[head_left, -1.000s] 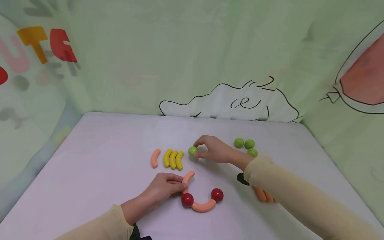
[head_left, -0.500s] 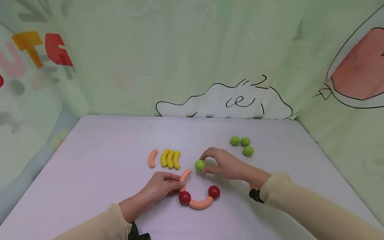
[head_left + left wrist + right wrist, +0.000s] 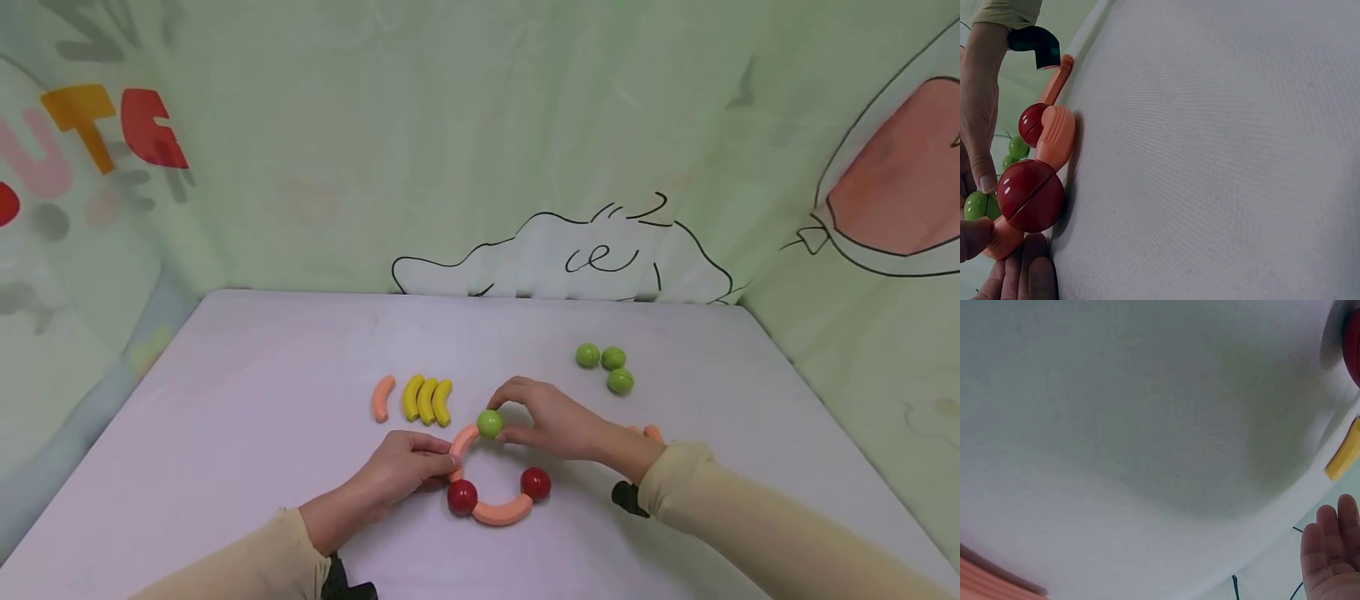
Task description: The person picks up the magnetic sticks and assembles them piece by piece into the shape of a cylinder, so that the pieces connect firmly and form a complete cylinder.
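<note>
The right hand (image 3: 551,421) pinches a green ball (image 3: 491,423) between thumb and fingers, at the far end of a curved salmon-pink piece (image 3: 467,437). The left hand (image 3: 408,462) grips that piece at its outer side, thumb over it, fingers beside it. The ball is glossy and round, with a dark seam visible in the left wrist view; the piece is smooth and arched.

At its near end sits a shiny red ball (image 3: 462,497), grooved around the middle. From there a second salmon-pink piece (image 3: 502,512), bowed toward the person, reaches another red ball (image 3: 536,483). A gap separates this last ball from the green one.

Just beyond the left hand stand three yellow curved pieces (image 3: 426,401) side by side, with a single pink piece (image 3: 382,398) to their left. Three green balls (image 3: 613,357) cluster past the right hand; orange pieces (image 3: 653,433) show partly behind the right forearm.

The pale tabletop (image 3: 285,358) stretches broadly leftward and to its far edge, where a green printed backdrop (image 3: 337,142) rises.
</note>
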